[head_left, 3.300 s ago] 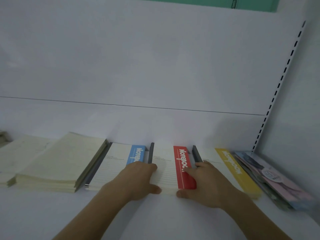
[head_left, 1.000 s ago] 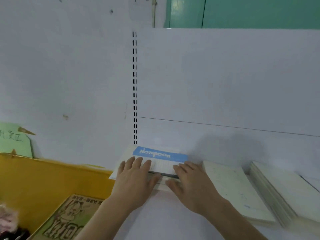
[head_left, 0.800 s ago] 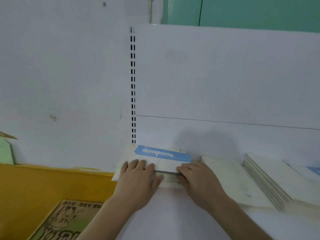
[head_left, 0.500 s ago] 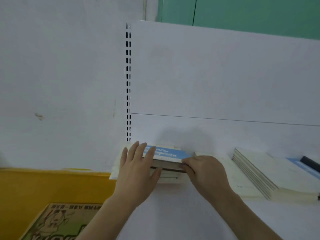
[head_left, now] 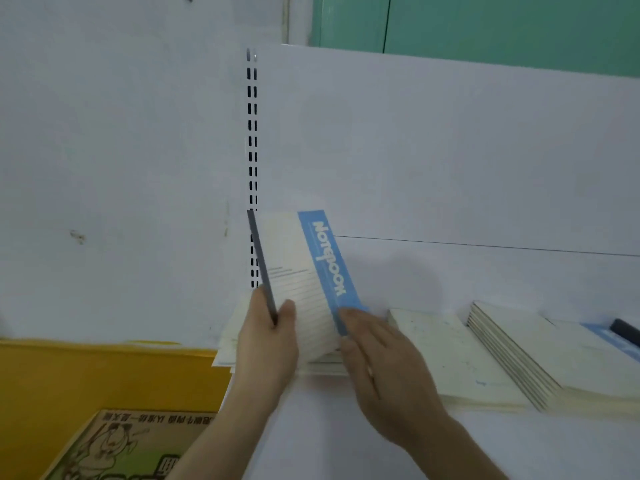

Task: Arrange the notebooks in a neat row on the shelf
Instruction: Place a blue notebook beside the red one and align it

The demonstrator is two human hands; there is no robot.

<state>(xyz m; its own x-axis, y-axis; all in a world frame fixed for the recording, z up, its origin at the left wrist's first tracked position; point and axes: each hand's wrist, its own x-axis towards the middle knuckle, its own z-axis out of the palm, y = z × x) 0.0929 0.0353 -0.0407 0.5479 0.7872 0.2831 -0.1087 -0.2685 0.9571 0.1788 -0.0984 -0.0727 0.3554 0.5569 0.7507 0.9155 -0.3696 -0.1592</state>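
A cream notebook with a blue band (head_left: 304, 271) stands lifted and turned lengthwise above the left end of the white shelf (head_left: 346, 427). My left hand (head_left: 266, 344) grips its dark spine edge between thumb and fingers. My right hand (head_left: 377, 362) touches its lower right edge by the blue band, fingers fairly straight. Under the lifted notebook lies a low pile of cream notebooks (head_left: 232, 337). To the right lie a flat cream notebook (head_left: 446, 348) and a taller cream stack (head_left: 540, 355).
A slotted upright (head_left: 252, 140) runs up the back panel behind the lifted notebook. Left of the shelf is a yellow bin (head_left: 86, 375) holding a printed booklet (head_left: 117, 448). A blue-banded notebook (head_left: 613, 337) shows at the far right edge.
The blue-banded notebook lay crosswise on the left pile; both hands have lifted it and turned it lengthwise. Before that, my view moved from the coloured notebooks at the right to this left end.
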